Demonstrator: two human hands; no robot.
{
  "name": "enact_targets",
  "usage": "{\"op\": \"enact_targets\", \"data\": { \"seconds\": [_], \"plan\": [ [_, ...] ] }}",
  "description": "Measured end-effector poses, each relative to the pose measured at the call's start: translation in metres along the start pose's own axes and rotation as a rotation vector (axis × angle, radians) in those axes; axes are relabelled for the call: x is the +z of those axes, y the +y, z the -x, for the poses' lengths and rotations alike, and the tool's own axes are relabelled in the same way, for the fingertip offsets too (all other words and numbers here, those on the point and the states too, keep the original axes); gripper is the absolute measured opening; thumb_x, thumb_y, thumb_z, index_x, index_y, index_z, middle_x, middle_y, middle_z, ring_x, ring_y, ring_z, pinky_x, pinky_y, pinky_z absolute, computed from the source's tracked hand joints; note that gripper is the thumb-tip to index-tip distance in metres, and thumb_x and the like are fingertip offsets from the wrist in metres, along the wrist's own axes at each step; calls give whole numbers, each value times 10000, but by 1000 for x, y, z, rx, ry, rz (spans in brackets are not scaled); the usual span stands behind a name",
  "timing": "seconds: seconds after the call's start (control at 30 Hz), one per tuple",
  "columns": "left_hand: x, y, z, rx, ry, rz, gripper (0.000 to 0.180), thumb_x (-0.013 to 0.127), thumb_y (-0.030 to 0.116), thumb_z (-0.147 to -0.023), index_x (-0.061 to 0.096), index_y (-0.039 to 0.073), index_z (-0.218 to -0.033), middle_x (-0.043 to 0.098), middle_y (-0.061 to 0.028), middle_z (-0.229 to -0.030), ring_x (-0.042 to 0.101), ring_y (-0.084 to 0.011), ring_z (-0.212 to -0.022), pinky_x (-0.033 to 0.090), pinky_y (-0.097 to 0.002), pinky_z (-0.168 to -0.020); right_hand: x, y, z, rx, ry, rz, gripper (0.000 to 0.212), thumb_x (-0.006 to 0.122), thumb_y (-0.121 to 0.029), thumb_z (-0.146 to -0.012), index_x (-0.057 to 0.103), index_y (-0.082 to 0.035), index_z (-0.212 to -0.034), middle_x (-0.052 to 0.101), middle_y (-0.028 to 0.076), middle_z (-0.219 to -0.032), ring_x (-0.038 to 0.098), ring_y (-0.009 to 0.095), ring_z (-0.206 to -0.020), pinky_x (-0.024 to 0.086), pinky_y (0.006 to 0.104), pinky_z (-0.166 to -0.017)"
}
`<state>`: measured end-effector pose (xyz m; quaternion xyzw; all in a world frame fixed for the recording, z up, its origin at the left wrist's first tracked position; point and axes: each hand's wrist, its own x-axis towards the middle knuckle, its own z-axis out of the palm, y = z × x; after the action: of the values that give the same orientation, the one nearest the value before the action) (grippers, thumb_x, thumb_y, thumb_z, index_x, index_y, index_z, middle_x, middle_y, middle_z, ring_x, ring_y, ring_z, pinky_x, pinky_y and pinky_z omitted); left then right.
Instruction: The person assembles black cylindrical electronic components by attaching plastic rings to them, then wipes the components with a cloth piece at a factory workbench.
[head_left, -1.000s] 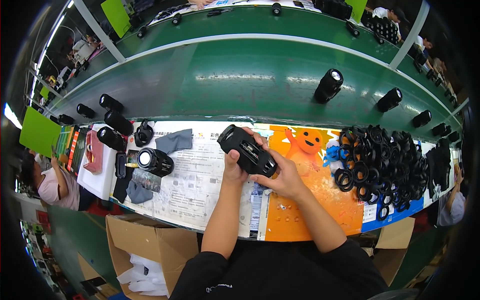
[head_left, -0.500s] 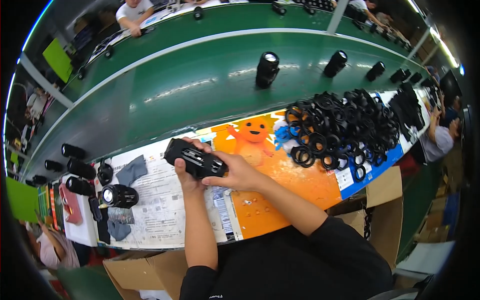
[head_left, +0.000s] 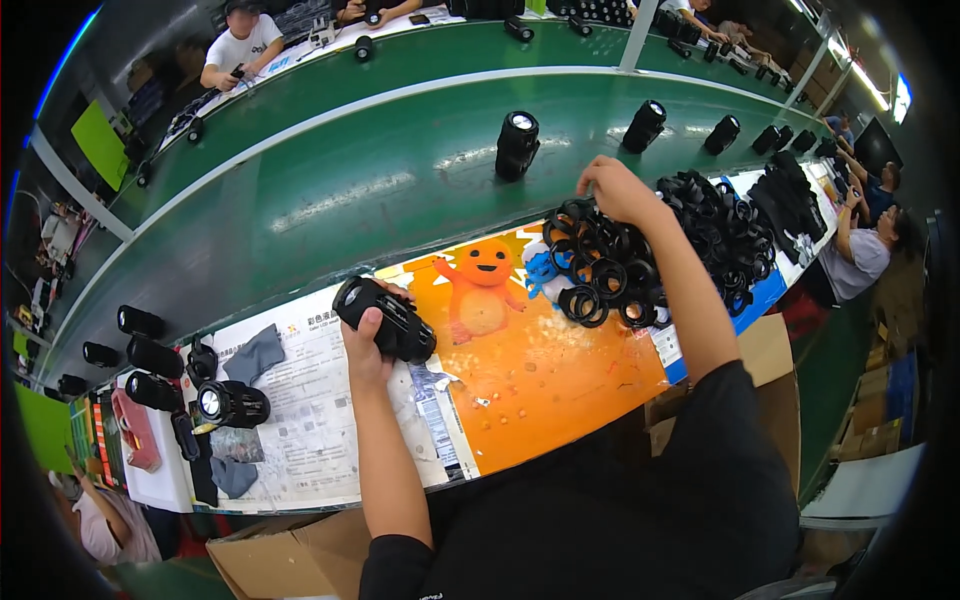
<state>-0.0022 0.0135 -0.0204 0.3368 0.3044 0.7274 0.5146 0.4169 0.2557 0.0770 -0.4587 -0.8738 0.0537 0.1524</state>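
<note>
the left hand (head_left: 368, 340) was closed around a black cylinder (head_left: 385, 318), holding it tilted just above the papers (head_left: 300, 420) on the tabletop (head_left: 330, 190). the right hand (head_left: 615, 188) reached out over the pile of black rings (head_left: 640, 260), fingers curled down into its far edge; whether it had pinched a ring could not be told, since the fingertips were hidden behind the hand. an orange poster (head_left: 520, 350) lay between the two hands, under the near side of the pile. left of the left hand sat a lit lamp head (head_left: 230, 403), grey cloths (head_left: 258, 352) and more black cylinders (head_left: 140, 340). beyond the right hand, further cylinders (head_left: 517, 143) stood upright on the green belt. the step in hand looked like fetching a ring for the held cylinder. the next move would call for lifting one ring free without dragging its neighbours, bringing it across to the left hand, and lining it up squarely with the cylinder's open end.
</note>
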Motion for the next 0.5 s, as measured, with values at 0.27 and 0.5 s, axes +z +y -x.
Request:
{"op": "enact_targets", "data": {
  "seconds": [0.27, 0.5],
  "plan": [
    [-1, 15, 5, -61, 10, -98, 802, 940, 415, -837, 603, 7, -1439, 683, -86, -1188, 721, -208, -1069, 653, -378, -968, 30, -16, -45, 328, -280, 246, 537, 769, -469, -957, 834, 58, -1039, 773, 329, -1164, 738, 501, -1104, 600, 544, -998],
    [-7, 15, 9, -102, 40, -84, 817, 963, 435, -818, 606, -9, -1403, 741, -132, -1181, 758, -253, -1080, 667, -408, -956, 29, 10, -49, 163, -305, 299, 469, 812, -439, -932, 842, 23, -1008, 799, 259, -1091, 713, 432, -1097, 592, 497, -998]
  ]
}}
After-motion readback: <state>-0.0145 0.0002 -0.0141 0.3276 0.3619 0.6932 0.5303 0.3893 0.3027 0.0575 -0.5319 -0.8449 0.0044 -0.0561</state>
